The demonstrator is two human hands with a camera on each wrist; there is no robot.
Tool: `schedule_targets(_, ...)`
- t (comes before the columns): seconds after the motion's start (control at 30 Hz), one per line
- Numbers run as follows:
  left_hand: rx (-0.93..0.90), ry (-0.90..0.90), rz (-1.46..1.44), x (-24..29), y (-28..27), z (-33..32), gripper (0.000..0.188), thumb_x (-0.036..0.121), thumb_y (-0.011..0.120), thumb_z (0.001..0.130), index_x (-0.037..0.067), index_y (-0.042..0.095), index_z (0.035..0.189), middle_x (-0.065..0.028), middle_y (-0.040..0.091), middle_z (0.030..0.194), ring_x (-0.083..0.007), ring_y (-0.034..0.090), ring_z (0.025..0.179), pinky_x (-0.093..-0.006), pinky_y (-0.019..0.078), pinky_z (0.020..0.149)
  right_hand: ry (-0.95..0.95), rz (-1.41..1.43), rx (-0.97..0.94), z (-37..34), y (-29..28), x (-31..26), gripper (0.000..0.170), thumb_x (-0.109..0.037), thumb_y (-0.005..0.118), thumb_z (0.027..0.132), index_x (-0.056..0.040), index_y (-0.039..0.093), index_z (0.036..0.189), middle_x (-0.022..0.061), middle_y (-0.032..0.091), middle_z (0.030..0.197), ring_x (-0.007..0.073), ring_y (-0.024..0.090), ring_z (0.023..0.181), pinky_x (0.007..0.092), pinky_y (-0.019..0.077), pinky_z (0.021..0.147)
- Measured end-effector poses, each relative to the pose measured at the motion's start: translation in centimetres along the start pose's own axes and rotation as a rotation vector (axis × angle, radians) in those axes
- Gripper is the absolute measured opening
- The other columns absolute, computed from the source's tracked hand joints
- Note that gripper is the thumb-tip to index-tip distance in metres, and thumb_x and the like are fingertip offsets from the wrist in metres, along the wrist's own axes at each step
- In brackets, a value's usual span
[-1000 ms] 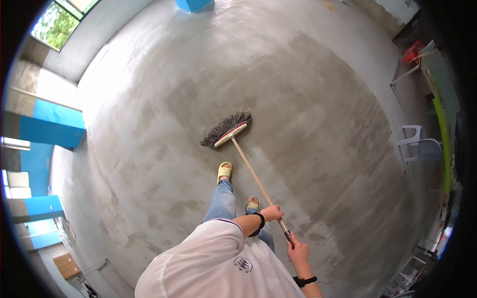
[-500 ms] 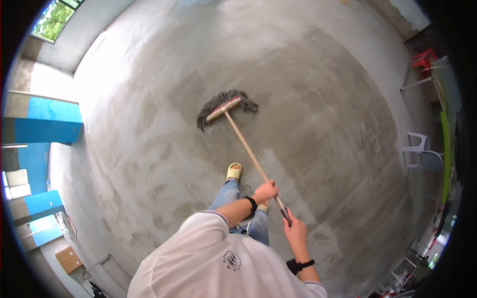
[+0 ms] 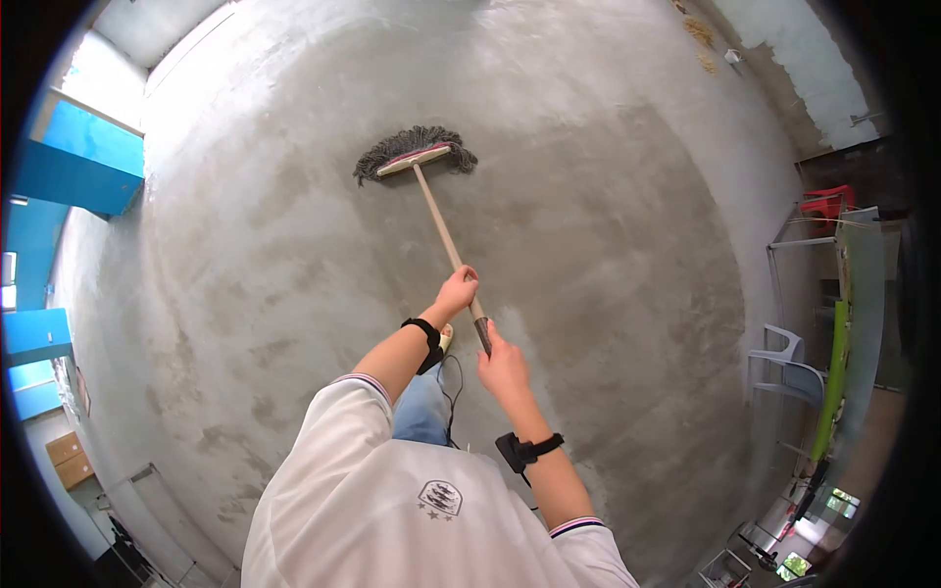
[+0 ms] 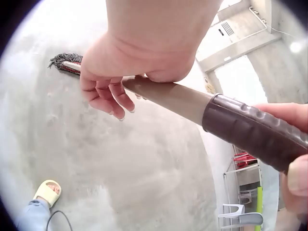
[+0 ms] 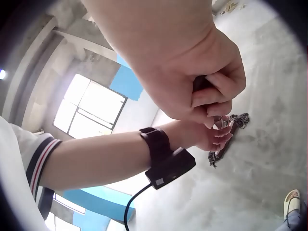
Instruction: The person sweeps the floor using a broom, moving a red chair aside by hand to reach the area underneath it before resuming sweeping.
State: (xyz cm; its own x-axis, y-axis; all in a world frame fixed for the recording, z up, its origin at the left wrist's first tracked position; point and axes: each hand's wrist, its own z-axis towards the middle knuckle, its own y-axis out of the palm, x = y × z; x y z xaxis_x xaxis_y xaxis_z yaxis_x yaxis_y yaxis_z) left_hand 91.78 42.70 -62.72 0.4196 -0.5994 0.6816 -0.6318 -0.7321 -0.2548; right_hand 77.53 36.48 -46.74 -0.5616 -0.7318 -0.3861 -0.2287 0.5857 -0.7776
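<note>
A mop (image 3: 436, 208) with a dark grey string head (image 3: 417, 147) lies stretched forward over the concrete floor, its head flat on it. My left hand (image 3: 457, 292) holds the wooden pole just ahead of the dark grip. Behind it, my right hand (image 3: 505, 365) grips the dark ribbed sleeve (image 4: 255, 130) at the pole's end. In the left wrist view the left hand (image 4: 120, 72) wraps over the pole, several fingertips hanging below it. The right wrist view shows the right hand's (image 5: 211, 86) fingers curled round the dark end.
Concrete floor (image 3: 588, 245) with darker damp-looking patches spreads around. Blue-painted pillars (image 3: 83, 176) stand along the left. On the right are a grey plastic chair (image 3: 789, 367), a red chair (image 3: 828, 203) and a long green strip (image 3: 831, 377). A yellow slipper (image 4: 48, 192) is on one foot.
The mop head has moved forward over the floor, away from the body. Both arms have reached out with the pole, and both hands keep their hold.
</note>
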Motion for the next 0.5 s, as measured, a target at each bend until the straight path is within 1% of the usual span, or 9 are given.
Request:
schedule_targets(0.03,0.001,0.067,-0.094,-1.1,1.4,-0.6,0.029,0.024,0.052,0.078,0.014,0.055,0.105,-0.0133,0.064,0.087,-0.0279,0.063,0.081,-0.0370,0.0485,0.073,0.002,-0.006,0.006,-1.3,0.0,1.1,0.062,-0.021,0.064,0.078,-0.0148,0.042,0.136,0.0205,0.064,0.078,0.0410,0.062,0.074,0.0483,0.0497,0.066)
schedule_targets(0.07,-0.041,0.020,-0.220,-1.0,2.5,-2.2,0.026,0.018,0.052,0.078,0.012,0.055,0.103,-0.0122,0.060,0.078,-0.0235,0.060,0.071,-0.0349,0.0483,0.064,-0.002,-0.010,-0.008,-2.8,0.1,2.4,0.061,-0.021,0.063,0.079,-0.0146,0.042,0.136,0.0209,0.064,0.078,0.0411,0.062,0.073,0.0486,0.0493,0.065)
schedule_targets(0.1,-0.044,0.032,-0.219,-2.1,4.4,-2.9,0.026,0.018,0.052,0.078,0.012,0.055,0.103,-0.0122,0.060,0.078,-0.0235,0.060,0.071,-0.0349,0.0483,0.064,-0.009,-0.013,-0.017,-4.2,0.1,3.8,0.061,-0.022,0.063,0.079,-0.0145,0.043,0.136,0.0213,0.063,0.077,0.0412,0.062,0.073,0.0488,0.0489,0.065)
schedule_targets(0.17,-0.008,0.179,-0.384,-4.5,8.3,-4.5,0.026,0.015,0.051,0.077,0.012,0.057,0.102,-0.0098,0.057,0.073,-0.0206,0.058,0.065,-0.0344,0.0474,0.057,0.009,0.000,-0.009,-7.4,0.2,6.3,0.060,-0.023,0.062,0.080,-0.0144,0.043,0.135,0.0215,0.063,0.076,0.0413,0.061,0.072,0.0489,0.0487,0.064)
schedule_targets(0.3,-0.045,0.268,-0.324,-7.9,14.6,-10.1,0.028,0.013,0.052,0.076,0.013,0.059,0.103,-0.0088,0.056,0.071,-0.0194,0.057,0.062,-0.0335,0.0477,0.057,0.024,0.013,-0.043,-15.1,0.4,11.9,0.060,-0.022,0.058,0.081,-0.0161,0.039,0.138,0.0206,0.064,0.077,0.0399,0.062,0.072,0.0499,0.0486,0.064)
schedule_targets(0.37,-0.198,0.195,-0.316,-9.6,17.9,-13.2,0.027,0.017,0.054,0.076,0.013,0.061,0.102,-0.0071,0.057,0.070,-0.0173,0.057,0.059,-0.0316,0.0474,0.054,0.023,-0.001,-0.040,-19.1,0.4,15.1,0.060,-0.019,0.059,0.079,-0.0169,0.042,0.136,0.0213,0.063,0.078,0.0401,0.061,0.074,0.0493,0.0483,0.065)
schedule_targets(0.4,-0.186,0.201,-0.314,-9.6,19.5,-15.4,0.027,0.017,0.054,0.076,0.013,0.061,0.102,-0.0071,0.057,0.070,-0.0173,0.057,0.059,-0.0316,0.0474,0.054,0.033,-0.027,-0.050,-21.4,0.3,17.2,0.059,-0.017,0.059,0.076,-0.0177,0.046,0.134,0.0221,0.063,0.080,0.0403,0.061,0.076,0.0488,0.0481,0.067)
schedule_targets(0.47,-0.306,0.118,-0.083,-9.3,23.0,-20.5,0.037,0.024,0.057,0.076,0.019,0.056,0.113,-0.0065,0.058,0.074,-0.0170,0.058,0.060,-0.0322,0.0486,0.052,0.031,-0.049,-0.048,-26.4,-0.9,21.7,0.060,-0.015,0.058,0.075,-0.0196,0.047,0.133,0.0217,0.063,0.081,0.0401,0.061,0.077,0.0483,0.0481,0.068)
schedule_targets(0.5,-0.344,0.033,-0.104,-8.9,25.1,-23.0,0.045,0.027,0.058,0.076,0.023,0.050,0.120,-0.0065,0.059,0.076,-0.0187,0.059,0.059,-0.0338,0.0502,0.053,0.042,-0.070,-0.046,-28.8,-1.6,23.7,0.061,-0.013,0.056,0.073,-0.0215,0.048,0.132,0.0214,0.063,0.083,0.0399,0.060,0.078,0.0479,0.0481,0.069)
